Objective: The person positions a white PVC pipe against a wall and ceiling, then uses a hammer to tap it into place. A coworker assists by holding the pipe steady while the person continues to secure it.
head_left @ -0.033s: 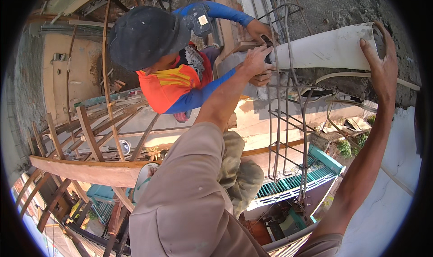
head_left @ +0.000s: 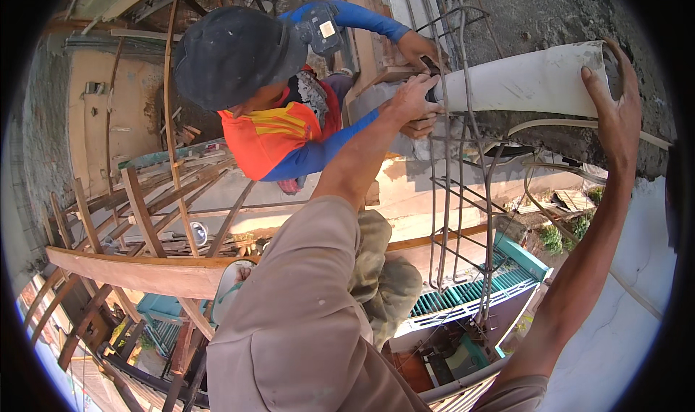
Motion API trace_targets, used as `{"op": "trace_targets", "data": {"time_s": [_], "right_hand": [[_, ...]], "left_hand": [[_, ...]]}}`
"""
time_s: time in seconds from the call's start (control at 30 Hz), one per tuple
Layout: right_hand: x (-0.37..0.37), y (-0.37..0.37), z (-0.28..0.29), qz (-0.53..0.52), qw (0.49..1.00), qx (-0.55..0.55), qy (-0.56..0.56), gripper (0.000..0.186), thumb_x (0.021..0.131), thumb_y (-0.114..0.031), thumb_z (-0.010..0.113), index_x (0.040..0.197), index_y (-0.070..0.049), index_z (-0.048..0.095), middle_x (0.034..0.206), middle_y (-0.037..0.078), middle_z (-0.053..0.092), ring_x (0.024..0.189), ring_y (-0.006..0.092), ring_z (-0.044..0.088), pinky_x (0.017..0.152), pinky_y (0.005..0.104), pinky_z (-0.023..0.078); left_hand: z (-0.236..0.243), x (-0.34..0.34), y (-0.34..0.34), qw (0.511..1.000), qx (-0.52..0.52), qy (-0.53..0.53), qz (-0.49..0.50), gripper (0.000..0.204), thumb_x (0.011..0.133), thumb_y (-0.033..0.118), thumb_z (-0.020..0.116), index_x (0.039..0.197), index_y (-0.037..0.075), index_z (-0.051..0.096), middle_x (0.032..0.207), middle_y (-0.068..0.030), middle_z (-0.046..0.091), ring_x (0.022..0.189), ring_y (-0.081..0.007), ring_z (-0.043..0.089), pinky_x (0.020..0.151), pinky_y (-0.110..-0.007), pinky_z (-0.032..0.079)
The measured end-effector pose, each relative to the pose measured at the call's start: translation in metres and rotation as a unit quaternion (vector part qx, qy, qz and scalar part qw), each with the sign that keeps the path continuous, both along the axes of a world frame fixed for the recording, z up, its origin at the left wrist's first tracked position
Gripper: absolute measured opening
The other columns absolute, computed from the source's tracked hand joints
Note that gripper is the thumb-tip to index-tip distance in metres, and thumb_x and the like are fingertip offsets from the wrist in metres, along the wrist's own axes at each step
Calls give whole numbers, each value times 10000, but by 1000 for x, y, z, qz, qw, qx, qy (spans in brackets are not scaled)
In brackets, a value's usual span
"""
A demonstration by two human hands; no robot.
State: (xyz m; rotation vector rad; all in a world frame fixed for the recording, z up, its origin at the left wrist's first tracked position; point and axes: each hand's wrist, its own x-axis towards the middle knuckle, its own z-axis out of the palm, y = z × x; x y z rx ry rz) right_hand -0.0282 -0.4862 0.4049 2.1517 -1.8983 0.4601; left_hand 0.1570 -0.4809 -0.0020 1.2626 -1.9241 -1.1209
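Observation:
A white plastic pipe (head_left: pixel 528 83) lies across the upper right, its open mouth at the right end. My right hand (head_left: pixel 617 112) grips that mouth, the thumb on the near side and the fingers curled around the far rim. My left hand (head_left: pixel 414 97) is closed around the pipe's left end, where a dark ring or fitting partly shows. A co-worker's hands (head_left: pixel 420 128) hold the same end from below and from the far side. Steel rebar (head_left: pixel 467 86) passes in front of the pipe near my left hand.
A co-worker (head_left: pixel 279 133) in a dark cap and orange vest leans in at left. The rebar cage (head_left: pixel 463 217) hangs down the middle. Wooden framing (head_left: pixel 137 267) spans the left over a drop. Rough concrete (head_left: pixel 536 14) lies beyond the pipe; a pale hose (head_left: pixel 557 121) runs beneath it.
The pipe's right end and my right hand have shifted very slightly right and down. Both hands keep their grip.

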Motion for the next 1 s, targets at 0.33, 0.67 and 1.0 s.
{"op": "trace_targets", "data": {"time_s": [0.33,0.67,1.0], "right_hand": [[-14,-2,2,23,997,-34,63,862,798,-663,673,1489,-162,558,1461,254,562,1369,445,524,1129,575,432],[-1,-2,5,28,997,-35,58,802,839,-618,656,1473,-133,577,1445,262,574,1348,425,550,1115,536,446],[8,-23,1,-88,994,-41,48,911,796,-734,619,1445,-95,606,1282,260,685,1183,378,683,1039,451,501]], "left_hand": [[-5,1,-13,1000,-20,16,-13,908,738,461,852,1498,95,514,1478,-182,559,1261,-378,600,1030,-477,493],[-12,-15,18,979,-175,3,109,730,783,392,822,1414,93,608,1411,-101,635,1222,-293,605,996,-444,452],[-17,-11,-6,979,-167,48,105,716,762,344,864,1366,40,628,1380,-149,638,1271,-327,562,1085,-442,455]]}}
